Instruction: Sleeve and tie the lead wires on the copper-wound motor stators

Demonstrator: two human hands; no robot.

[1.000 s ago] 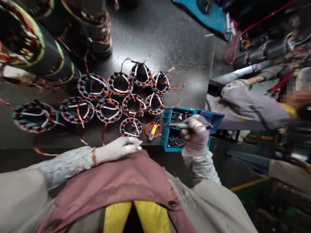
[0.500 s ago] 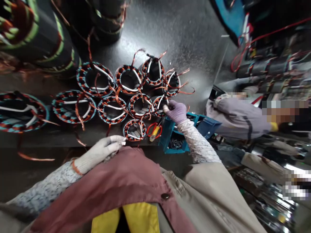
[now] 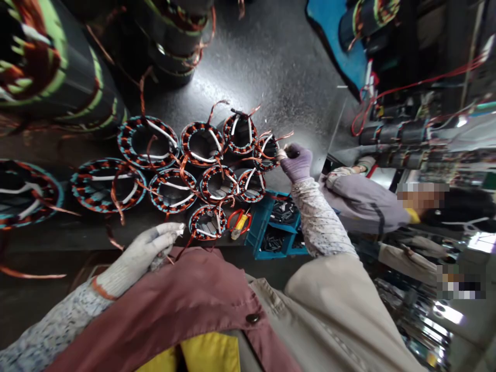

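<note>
Wound ring point(image 3: 265, 153) on the bench point(image 3: 267, 72), just beside the narrowly curled right hand point(image 3: 296, 162), hold impossible to tell; near the apron point(image 3: 182, 294), half-curled left hand point(image 3: 149, 248), hold unclear; leftward, other rings point(image 3: 217, 185); nearer, blue bin point(image 3: 256, 227).

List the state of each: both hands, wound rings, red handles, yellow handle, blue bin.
Left hand: gloved, fingers bent, grip unclear
Right hand: gloved, fingers curled by the rightmost ring's copper leads, grip unclear
Wound rings: standing on the bench, openings up
Red handles: spread apart
Yellow handle: lying between the red handles
Blue bin: uncovered, dark pieces inside
</note>
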